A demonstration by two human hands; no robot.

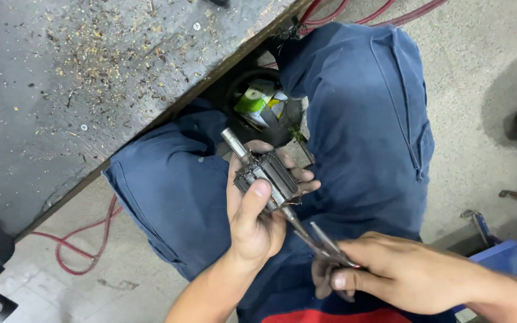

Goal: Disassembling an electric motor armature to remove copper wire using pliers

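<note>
My left hand (252, 221) grips a small motor armature (265, 173), a dark slotted metal core with a steel shaft sticking out towards the upper left. The thumb lies across the core. My right hand (384, 272) holds a pair of thin-nosed pliers (324, 242) whose tips point up-left to the lower end of the armature, close to the left palm. Both hands hover above my lap, over blue work trousers (360, 119).
A grey workbench top (61, 90) strewn with metal shavings fills the upper left. Under its edge sits a dark bucket with green and white packaging (261, 101). Red hose (73, 239) lies on the concrete floor. A blue box (501, 257) and tools are at the right.
</note>
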